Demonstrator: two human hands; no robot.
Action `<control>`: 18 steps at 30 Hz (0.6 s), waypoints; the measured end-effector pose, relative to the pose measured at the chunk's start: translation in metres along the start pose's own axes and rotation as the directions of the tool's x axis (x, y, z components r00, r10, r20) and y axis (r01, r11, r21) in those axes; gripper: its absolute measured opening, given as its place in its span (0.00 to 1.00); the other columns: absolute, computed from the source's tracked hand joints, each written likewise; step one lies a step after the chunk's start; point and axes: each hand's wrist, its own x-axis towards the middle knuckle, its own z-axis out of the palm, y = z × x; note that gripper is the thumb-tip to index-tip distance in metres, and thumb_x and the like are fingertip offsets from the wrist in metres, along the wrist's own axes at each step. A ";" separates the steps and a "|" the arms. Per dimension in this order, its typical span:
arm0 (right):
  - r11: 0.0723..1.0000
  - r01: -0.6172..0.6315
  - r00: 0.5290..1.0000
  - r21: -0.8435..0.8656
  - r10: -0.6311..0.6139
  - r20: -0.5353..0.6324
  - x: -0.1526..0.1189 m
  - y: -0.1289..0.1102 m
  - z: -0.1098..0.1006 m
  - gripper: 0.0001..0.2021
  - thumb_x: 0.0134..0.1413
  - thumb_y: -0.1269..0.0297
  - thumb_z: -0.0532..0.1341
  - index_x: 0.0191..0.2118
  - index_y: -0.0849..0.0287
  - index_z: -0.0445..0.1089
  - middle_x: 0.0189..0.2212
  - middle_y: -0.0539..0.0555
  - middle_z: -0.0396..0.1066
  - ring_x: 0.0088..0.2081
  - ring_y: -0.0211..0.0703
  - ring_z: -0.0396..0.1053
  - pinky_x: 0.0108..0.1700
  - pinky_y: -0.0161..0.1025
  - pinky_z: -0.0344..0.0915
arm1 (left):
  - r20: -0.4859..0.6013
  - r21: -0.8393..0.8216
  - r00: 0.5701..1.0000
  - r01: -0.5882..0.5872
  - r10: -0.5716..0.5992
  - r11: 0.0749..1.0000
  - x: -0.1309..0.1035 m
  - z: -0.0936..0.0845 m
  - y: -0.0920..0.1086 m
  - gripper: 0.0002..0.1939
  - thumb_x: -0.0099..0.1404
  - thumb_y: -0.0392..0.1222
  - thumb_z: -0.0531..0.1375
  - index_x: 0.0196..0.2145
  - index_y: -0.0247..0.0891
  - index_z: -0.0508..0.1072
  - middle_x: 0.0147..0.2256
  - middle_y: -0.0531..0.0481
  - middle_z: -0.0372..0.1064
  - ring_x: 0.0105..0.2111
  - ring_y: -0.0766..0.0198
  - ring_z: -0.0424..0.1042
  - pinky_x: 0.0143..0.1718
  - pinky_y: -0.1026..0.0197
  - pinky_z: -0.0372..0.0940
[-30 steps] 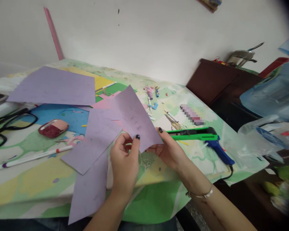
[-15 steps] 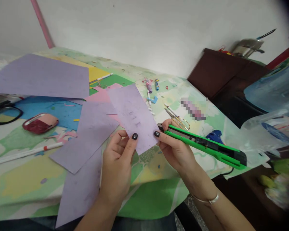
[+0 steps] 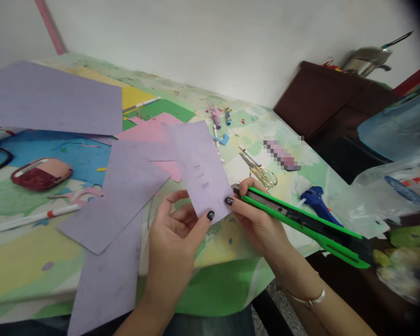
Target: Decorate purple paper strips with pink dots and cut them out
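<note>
A small purple paper strip [image 3: 200, 163] with faint marks is held up over the table, tilted. My left hand [image 3: 177, 228] pinches its lower edge, thumb on the face and fingers behind. My right hand [image 3: 257, 217] grips the lower right corner between thumb and fingers, and a green utility knife [image 3: 301, 224] also rests in this hand, its handle pointing to the lower right. Larger purple pieces [image 3: 114, 186] lie to the left of my left hand, overlapping one another, and pink paper [image 3: 150, 128] lies behind the strip.
On the patterned tablecloth [image 3: 31, 261] are a big purple sheet [image 3: 56, 98], blue paper [image 3: 63, 151], a red and pink case [image 3: 42, 173], gold scissors [image 3: 262, 175], markers and a blue tool [image 3: 318, 203]. A dark cabinet [image 3: 311, 98] stands at the right.
My left thumb has shifted right along the strip's lower edge. The strip stands a little more upright. The knife's handle end has swung lower and further right, and the view has shifted slightly.
</note>
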 end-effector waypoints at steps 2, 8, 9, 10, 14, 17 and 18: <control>0.988 -0.011 0.999 -0.155 0.004 -0.051 -0.002 0.003 -0.005 0.13 0.47 0.69 0.65 0.31 0.55 0.58 0.23 0.44 0.60 0.25 0.32 0.58 0.27 0.29 0.57 | -0.059 0.309 0.974 -0.190 0.218 0.932 -0.005 -0.003 -0.005 0.32 0.55 0.35 0.64 0.54 0.40 0.56 0.42 0.44 0.71 0.42 0.57 0.73 0.43 0.53 0.70; 0.860 0.042 0.997 -0.509 -0.070 -0.036 -0.002 0.003 -0.018 0.09 0.48 0.63 0.66 0.30 0.57 0.64 0.22 0.46 0.65 0.23 0.34 0.64 0.24 0.30 0.60 | 0.495 0.815 0.643 -0.577 0.584 -0.055 -0.022 -0.015 -0.016 0.19 0.58 0.31 0.61 0.48 0.28 0.68 0.50 0.31 0.64 0.52 0.45 0.64 0.50 0.44 0.64; 0.850 0.053 0.996 -0.524 -0.084 -0.036 -0.001 0.002 -0.021 0.09 0.49 0.61 0.65 0.32 0.57 0.65 0.22 0.47 0.66 0.23 0.35 0.66 0.25 0.32 0.63 | 0.573 0.777 0.613 -0.617 0.544 -0.122 -0.023 -0.018 -0.017 0.15 0.59 0.32 0.60 0.45 0.27 0.70 0.48 0.32 0.67 0.50 0.46 0.67 0.48 0.45 0.65; 0.833 0.076 0.992 -0.548 -0.117 -0.040 0.000 0.001 -0.023 0.09 0.51 0.59 0.63 0.34 0.57 0.66 0.23 0.48 0.68 0.24 0.37 0.68 0.27 0.34 0.65 | 0.622 0.747 0.595 -0.646 0.509 -0.159 -0.024 -0.021 -0.018 0.13 0.60 0.33 0.60 0.43 0.27 0.72 0.46 0.34 0.70 0.47 0.47 0.69 0.47 0.46 0.66; 0.646 0.296 0.929 -0.703 -0.366 0.055 0.004 -0.010 -0.028 0.13 0.55 0.57 0.60 0.43 0.58 0.70 0.30 0.53 0.74 0.32 0.40 0.71 0.37 0.38 0.67 | 0.670 0.723 0.600 -0.661 0.438 -0.200 -0.025 -0.029 -0.020 0.16 0.63 0.41 0.58 0.45 0.26 0.73 0.46 0.35 0.71 0.46 0.47 0.71 0.47 0.46 0.65; 0.611 0.403 0.914 -0.682 -0.314 0.258 0.005 -0.019 -0.024 0.13 0.56 0.61 0.59 0.46 0.58 0.72 0.37 0.54 0.74 0.36 0.39 0.71 0.37 0.35 0.67 | 0.691 0.709 0.597 -0.669 0.407 -0.221 -0.025 -0.030 -0.019 0.19 0.65 0.45 0.57 0.45 0.26 0.73 0.47 0.35 0.71 0.47 0.47 0.70 0.47 0.46 0.64; 0.623 0.407 0.913 -0.668 -0.256 0.317 0.006 -0.021 -0.022 0.13 0.56 0.63 0.59 0.46 0.58 0.72 0.37 0.53 0.74 0.36 0.38 0.71 0.37 0.34 0.67 | 0.696 0.707 0.598 -0.668 0.398 -0.231 -0.025 -0.030 -0.019 0.19 0.65 0.47 0.57 0.45 0.27 0.73 0.48 0.35 0.71 0.48 0.46 0.70 0.48 0.46 0.64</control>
